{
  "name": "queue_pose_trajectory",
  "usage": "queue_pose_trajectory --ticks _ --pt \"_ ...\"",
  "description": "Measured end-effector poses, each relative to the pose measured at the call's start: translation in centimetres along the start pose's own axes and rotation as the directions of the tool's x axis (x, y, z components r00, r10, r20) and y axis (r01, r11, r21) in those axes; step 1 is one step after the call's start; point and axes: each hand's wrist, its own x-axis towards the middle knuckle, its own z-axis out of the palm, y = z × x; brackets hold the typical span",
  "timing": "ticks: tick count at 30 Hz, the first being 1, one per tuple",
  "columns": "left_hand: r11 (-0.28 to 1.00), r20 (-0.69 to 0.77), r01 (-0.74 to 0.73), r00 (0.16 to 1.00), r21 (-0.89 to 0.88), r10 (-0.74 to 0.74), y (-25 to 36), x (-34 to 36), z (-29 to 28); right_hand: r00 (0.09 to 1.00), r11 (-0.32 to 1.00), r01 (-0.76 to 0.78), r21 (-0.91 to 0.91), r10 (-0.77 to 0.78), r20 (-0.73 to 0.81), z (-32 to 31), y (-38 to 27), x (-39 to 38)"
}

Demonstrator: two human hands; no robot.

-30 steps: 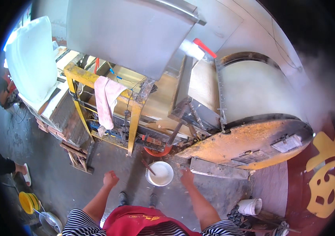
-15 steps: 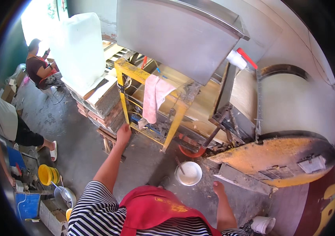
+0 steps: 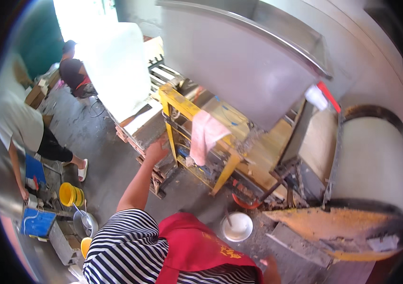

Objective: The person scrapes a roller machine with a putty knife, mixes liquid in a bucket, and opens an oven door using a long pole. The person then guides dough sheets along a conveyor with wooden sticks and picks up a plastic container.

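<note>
My left hand (image 3: 155,150) reaches forward, slightly blurred with fingers apart, near the brick stack (image 3: 134,147) and the yellow metal frame (image 3: 173,97). A pink cloth (image 3: 204,132) hangs over that frame. A large translucent white slab or container (image 3: 116,66) stands on the stack. My right hand (image 3: 268,265) is low at the lower right, partly behind my apron and blurred. Beside it on the floor is a white bucket (image 3: 234,226) of pale liquid with a stick in it.
A steel tank (image 3: 239,57) rises behind the frame; a drum machine (image 3: 367,161) with pale coating is right. At left, a co-worker in white (image 3: 19,125) stands by yellow buckets (image 3: 69,194) and a steel basin (image 3: 82,222). Another person (image 3: 71,78) is near the bright doorway.
The view has swung left, bringing both co-workers and the doorway into sight. My left hand has risen toward the brick stack; my right hand has dropped toward the lower edge.
</note>
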Motion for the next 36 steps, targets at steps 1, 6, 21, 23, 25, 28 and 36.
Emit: queue_pose_trajectory --ticks 1,6,21,23,25,28,36 --pt "1.0 -0.003 0.009 1.0 -0.012 -0.009 0.7 2.0 0.6 0.997 0.999 -0.026 -0.024 0.028 0.075 0.9 1.1 1.4" --pt "0.976 -0.654 -0.15 0.756 -0.159 0.01 3.1 7.4 -6.0 0.988 0.386 -0.006 0.923 0.146 -0.054 -12.3 -9.5 -2.6" --pt "0.588 -0.396 -0.386 0.911 -0.711 0.119 6.3 12.2 -8.6 0.917 0.608 0.349 0.713 -0.064 -0.394 -18.4 -26.6 -1.8" --pt "0.717 -0.489 -0.399 0.867 -0.571 0.093 5.4 10.4 -8.4 0.938 0.399 0.337 0.853 -0.071 -0.338 -23.7 -29.4 -4.5" --pt "0.71 -0.509 -0.416 0.856 -0.568 0.094 4.2 8.3 -6.0 0.979 0.066 0.204 0.977 0.009 -0.205 -28.5 -30.6 -9.4" --pt "0.743 -0.346 -0.365 0.919 -0.561 0.191 2.0 3.6 -3.1 0.96 -0.446 0.176 0.878 -0.121 -0.254 -29.9 -28.3 -13.4" --pt "0.499 -0.094 -0.701 0.622 -0.509 0.778 11.5 -0.2 -6.0 0.67 0.77 -0.138 0.623 0.536 -0.514 -18.9 -18.2 -12.3"
